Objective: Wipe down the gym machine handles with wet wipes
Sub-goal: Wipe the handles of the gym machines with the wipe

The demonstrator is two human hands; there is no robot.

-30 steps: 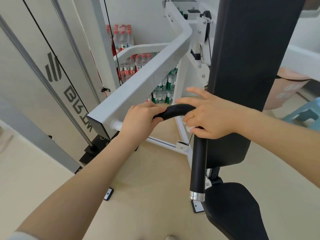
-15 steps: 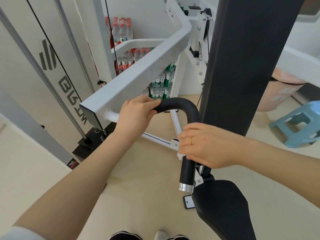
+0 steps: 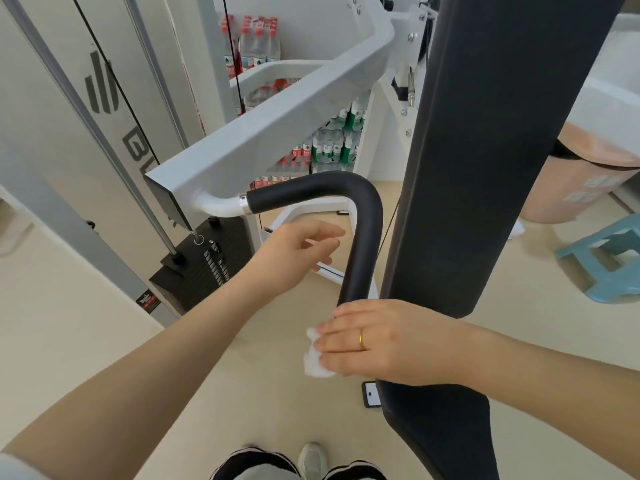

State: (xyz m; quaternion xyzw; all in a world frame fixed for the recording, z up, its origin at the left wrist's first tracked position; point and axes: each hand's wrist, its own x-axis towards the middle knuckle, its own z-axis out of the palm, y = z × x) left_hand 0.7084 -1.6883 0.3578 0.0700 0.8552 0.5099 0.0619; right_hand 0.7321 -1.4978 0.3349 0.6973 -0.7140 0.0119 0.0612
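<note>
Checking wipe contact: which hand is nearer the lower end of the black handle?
Right. The right hand wraps the lower end of the black handle with the wipe. The left hand is off the handle, beside its vertical part.

The right hand is gripping the lower end of the black padded handle with a crumpled white wet wipe sticking out from under its fingers, a gold ring showing on one finger. The left hand is hanging free just left of the handle's upright part, fingers loosely curled, holding nothing. The handle is bending from a white machine arm, beside the tall black back pad, with stacked water bottles behind.
</note>
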